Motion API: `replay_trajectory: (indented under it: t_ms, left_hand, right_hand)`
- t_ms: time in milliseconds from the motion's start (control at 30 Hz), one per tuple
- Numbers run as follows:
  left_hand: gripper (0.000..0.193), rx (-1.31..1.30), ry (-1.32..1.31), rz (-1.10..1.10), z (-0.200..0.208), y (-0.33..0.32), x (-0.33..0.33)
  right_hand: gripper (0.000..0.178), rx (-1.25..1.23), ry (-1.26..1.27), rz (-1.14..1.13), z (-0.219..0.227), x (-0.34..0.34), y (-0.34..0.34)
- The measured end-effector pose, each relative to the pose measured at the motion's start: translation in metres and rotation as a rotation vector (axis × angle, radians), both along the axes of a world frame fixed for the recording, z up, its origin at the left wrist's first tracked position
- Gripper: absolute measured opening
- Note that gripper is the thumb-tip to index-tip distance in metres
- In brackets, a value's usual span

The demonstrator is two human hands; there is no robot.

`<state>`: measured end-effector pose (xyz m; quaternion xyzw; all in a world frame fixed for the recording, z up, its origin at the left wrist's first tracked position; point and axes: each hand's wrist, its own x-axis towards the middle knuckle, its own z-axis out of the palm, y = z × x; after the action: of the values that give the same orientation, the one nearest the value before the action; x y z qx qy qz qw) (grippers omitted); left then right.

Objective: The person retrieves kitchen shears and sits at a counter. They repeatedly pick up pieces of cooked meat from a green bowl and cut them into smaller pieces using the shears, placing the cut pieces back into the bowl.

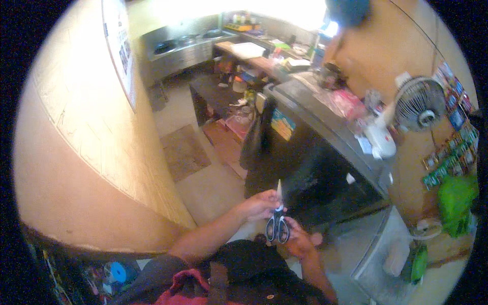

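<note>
A pair of scissors [278, 223] with black and pale handles stands upright in front of my body, its pointed blades up and together. My left hand [260, 205] pinches it from the left around the base of the blades. Lower down, my right hand [299, 239] has its fingers closed at the right side of the handles. Part of the right hand's grip is hidden behind the loops. Beyond the scissors stands a large dark cabinet [315, 157] with a glossy side; neither hand touches it.
A white fan [419, 104] stands on the cabinet's cluttered top, near a pink plastic bag [348, 103]. Green bags [456, 203] hang at right. A tan wall [96, 152] rises close on my left. Farther back are a stove counter [190, 51] and a low dark table [213, 91].
</note>
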<state>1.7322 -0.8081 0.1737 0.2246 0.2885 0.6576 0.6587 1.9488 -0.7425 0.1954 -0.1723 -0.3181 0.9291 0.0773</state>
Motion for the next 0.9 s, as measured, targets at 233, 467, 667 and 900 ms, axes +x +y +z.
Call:
replay_trajectory:
  t_ms: [233,467,667,900]
  left_hand:
    - [0.021,0.017,-0.082,0.371,-0.016,-0.002,-0.106]
    - [0.025,-0.168,-0.027,0.585,-0.015,-0.002,-0.198]
    - [0.021,-0.169,-0.021,0.625,-0.036,-0.013,-0.348]
    - [0.018,-0.381,-0.118,0.946,-0.034,-0.019,-0.600]
  right_hand:
    - [0.073,0.082,0.065,0.312,-0.009,-0.136,0.052]
    - [0.063,0.198,0.094,0.686,0.006,-0.263,0.062]
    - [0.048,0.098,-0.028,0.616,-0.017,-0.391,0.062]
    - [0.071,0.219,-0.100,0.465,-0.018,-0.516,0.070]
